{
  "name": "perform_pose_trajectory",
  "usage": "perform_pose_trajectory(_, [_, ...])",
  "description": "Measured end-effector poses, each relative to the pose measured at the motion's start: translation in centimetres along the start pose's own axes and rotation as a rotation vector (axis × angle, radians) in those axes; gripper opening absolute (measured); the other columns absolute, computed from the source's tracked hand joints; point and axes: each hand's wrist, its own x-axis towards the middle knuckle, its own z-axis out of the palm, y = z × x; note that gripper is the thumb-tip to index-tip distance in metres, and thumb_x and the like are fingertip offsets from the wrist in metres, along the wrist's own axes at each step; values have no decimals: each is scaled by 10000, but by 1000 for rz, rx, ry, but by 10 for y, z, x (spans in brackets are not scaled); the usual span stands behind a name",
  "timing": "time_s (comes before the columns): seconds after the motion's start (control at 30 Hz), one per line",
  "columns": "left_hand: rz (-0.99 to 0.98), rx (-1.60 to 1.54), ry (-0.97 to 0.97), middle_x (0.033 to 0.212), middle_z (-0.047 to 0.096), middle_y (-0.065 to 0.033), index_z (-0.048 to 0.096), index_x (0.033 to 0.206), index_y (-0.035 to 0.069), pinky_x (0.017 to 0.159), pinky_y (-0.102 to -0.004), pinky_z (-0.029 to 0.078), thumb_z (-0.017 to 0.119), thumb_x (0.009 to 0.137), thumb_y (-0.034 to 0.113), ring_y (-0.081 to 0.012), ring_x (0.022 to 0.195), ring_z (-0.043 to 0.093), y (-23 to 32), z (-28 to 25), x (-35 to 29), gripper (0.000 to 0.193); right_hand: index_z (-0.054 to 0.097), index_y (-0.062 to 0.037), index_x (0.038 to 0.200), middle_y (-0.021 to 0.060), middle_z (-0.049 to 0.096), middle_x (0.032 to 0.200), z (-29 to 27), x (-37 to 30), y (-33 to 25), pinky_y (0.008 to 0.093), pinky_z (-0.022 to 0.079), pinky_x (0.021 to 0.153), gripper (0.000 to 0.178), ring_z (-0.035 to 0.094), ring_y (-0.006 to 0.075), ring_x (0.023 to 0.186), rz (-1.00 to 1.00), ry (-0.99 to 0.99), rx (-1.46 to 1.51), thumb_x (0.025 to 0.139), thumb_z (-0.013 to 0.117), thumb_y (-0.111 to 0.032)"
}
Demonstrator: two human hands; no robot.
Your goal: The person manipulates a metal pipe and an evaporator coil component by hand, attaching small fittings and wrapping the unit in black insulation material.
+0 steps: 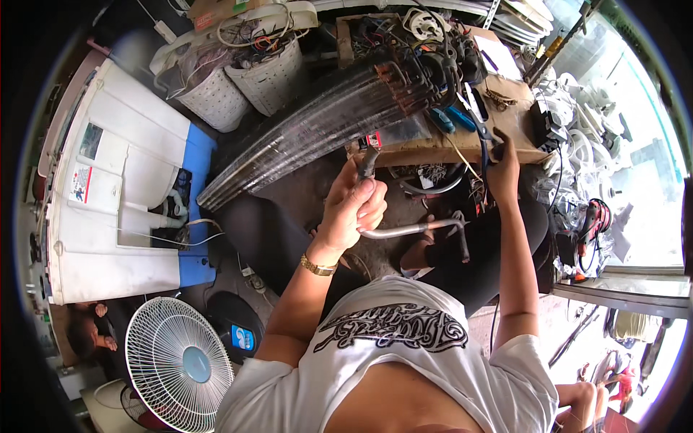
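My left hand (351, 206), with a gold watch (318, 267) on its wrist, is closed around a bent metal tube (404, 230). A thicker grey end sticks up above the fist, and the thin part runs right from below it, hooking down near my knee. My right hand (504, 172) is closed on the dark handles of a pair of scissors (476, 110), their pale blades pointing up and left over the wooden bench (523, 126). Blue-handled pliers (459, 117) lie on the bench left of the scissors. Between my hands there is open space; the tools do not touch the tube.
A long black finned coil (310, 133) stretches across ahead of me. Two white perforated baskets (268, 78) full of wires stand behind it. To the left are a white-and-blue casing (123, 187) and a fan (180, 364). White plastic parts (577, 148) pile up at right, beside a glass panel.
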Motion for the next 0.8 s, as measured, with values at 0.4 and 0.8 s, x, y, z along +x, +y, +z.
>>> perform_pose_trajectory(0.4, [243,538,279,668,400,48,459,1008,97,449,-183,268,545,1033,247,-17,538,331,-12,-14,-12,174,500,35,1306,239,612,1129,-7,50,106,422,482,910,649,593,389,1068,-21,270,-312,736,782,-92])
perform_pose_trajectory(0.8, [169,415,257,685,418,43,393,1030,108,459,-167,274,512,1042,226,-8,546,337,-17,-8,-17,167,670,-44,1065,6,656,958,43,-33,-107,247,471,776,216,586,83,882,33,-443,672,875,737,-123])
